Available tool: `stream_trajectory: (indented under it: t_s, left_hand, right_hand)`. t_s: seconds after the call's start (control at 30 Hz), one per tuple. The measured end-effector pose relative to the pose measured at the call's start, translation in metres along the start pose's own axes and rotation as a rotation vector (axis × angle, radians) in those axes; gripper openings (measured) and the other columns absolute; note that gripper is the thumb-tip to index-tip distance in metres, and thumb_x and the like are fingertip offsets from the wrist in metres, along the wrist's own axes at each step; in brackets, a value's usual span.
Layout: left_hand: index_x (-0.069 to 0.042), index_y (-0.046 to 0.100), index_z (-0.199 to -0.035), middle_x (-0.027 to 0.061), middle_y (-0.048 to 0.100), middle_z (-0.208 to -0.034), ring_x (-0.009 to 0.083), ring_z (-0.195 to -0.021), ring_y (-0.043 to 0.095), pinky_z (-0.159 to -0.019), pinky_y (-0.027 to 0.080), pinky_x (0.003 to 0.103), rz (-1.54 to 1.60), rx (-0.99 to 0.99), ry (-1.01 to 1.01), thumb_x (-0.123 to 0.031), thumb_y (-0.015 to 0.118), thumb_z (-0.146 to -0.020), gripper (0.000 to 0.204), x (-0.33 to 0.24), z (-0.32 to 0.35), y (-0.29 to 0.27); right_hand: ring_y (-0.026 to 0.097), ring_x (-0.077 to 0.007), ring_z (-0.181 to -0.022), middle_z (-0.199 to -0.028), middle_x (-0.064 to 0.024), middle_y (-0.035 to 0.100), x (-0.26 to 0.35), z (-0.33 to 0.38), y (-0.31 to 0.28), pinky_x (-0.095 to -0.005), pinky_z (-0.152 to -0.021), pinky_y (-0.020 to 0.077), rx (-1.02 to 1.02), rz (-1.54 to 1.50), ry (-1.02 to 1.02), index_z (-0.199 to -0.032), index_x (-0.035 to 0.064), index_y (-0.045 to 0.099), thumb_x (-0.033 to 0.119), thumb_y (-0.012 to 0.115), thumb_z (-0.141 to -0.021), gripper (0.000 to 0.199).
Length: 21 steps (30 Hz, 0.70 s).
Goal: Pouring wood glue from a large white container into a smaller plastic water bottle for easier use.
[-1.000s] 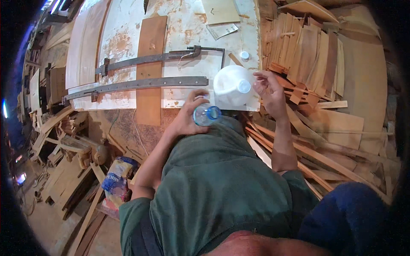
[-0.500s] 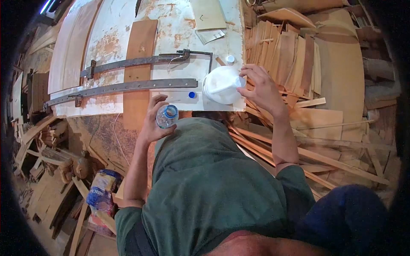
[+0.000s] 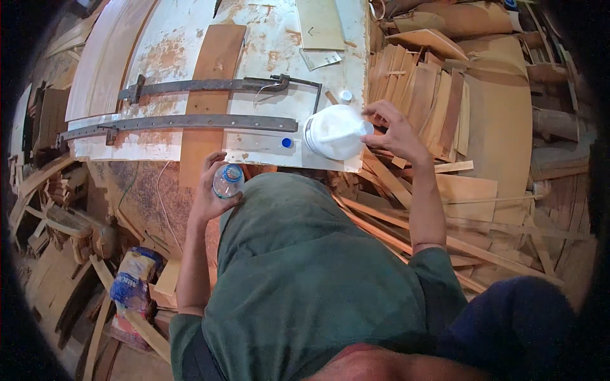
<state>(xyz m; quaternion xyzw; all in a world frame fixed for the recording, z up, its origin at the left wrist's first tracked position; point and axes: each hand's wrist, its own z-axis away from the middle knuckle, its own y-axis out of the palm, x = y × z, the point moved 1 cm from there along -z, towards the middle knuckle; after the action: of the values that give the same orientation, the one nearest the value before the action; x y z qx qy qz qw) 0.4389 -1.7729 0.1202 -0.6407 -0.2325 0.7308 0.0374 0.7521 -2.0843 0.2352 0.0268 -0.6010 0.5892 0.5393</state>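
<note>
My left hand (image 3: 206,193) is wrapped round a small clear plastic bottle (image 3: 227,184) with a blue ring at its uncapped mouth, held just off the table's near edge. My right hand (image 3: 400,136) has its thumb and fingers curled about the neck of a white plastic jug (image 3: 333,133). The jug rests tilted at the table's near right corner, its neck toward that hand. Between bottle and jug lies a small blue cap (image 3: 287,143). Behind the jug sits a small white cap (image 3: 345,96).
Two long metal bar clamps (image 3: 210,122) lie across the white, stained table (image 3: 159,60) and a brown board (image 3: 216,60). A pale panel (image 3: 319,25) and a paper slip (image 3: 321,59) lie farther back. Stacked wood offcuts (image 3: 419,95) stand right; a printed bag (image 3: 136,276) is lower left.
My left hand has moved left and slightly down with the bottle. The right hand stays at the jug's neck. The whole view has shifted a little.
</note>
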Motion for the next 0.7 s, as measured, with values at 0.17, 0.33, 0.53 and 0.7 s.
stream_trajectory:
  t_s: [0.17, 0.33, 0.53, 0.7]
  left_hand:
    - [-0.002, 0.062, -0.112, 0.0205, 0.046, -0.137, 0.0398, -0.13, 0.047, -0.11, 0.04, 0.047, -0.085, 0.016, 0.041, -0.019, 0.084, -0.055, 0.063, -0.009, -0.007, -0.001]
    - [-0.003, 0.063, -0.115, 0.0205, 0.046, -0.136, 0.0391, -0.129, 0.047, -0.108, 0.042, 0.047, -0.098, 0.038, 0.057, -0.018, 0.084, -0.056, 0.064, -0.005, -0.007, -0.001]
    - [-0.003, 0.063, -0.117, 0.0204, 0.047, -0.135, 0.0386, -0.129, 0.047, -0.109, 0.041, 0.048, -0.095, 0.021, 0.024, -0.02, 0.084, -0.057, 0.066, -0.003, 0.001, -0.003]
    - [-0.004, 0.063, -0.117, 0.0202, 0.046, -0.135, 0.0383, -0.129, 0.048, -0.109, 0.041, 0.047, -0.081, 0.029, 0.058, -0.021, 0.085, -0.056, 0.067, -0.007, -0.002, -0.002]
  right_hand:
    - [0.061, -0.0288, -0.107, -0.11, -0.0109, 0.062, -0.001, 0.003, -0.003, -0.038, -0.097, 0.0477, -0.041, 0.119, -0.102, -0.105, 0.0031, 0.066, 0.015, 0.086, -0.069, 0.043]
    - [0.06, -0.028, -0.108, -0.11, -0.0098, 0.062, -0.003, 0.005, -0.002, -0.0381, -0.096, 0.0474, -0.056, 0.084, -0.049, -0.102, 0.0038, 0.066, 0.015, 0.087, -0.068, 0.041]
    - [0.061, -0.0216, -0.103, -0.112, -0.0066, 0.059, 0.0, 0.007, -0.004, -0.0334, -0.093, 0.0517, -0.021, 0.052, -0.03, -0.1, 0.0008, 0.062, 0.012, 0.087, -0.07, 0.041]
    - [0.06, -0.0281, -0.113, -0.115, -0.0106, 0.063, 0.002, 0.019, -0.012, -0.0395, -0.097, 0.049, -0.077, 0.155, -0.177, -0.109, 0.0052, 0.065, 0.02, 0.087, -0.072, 0.045]
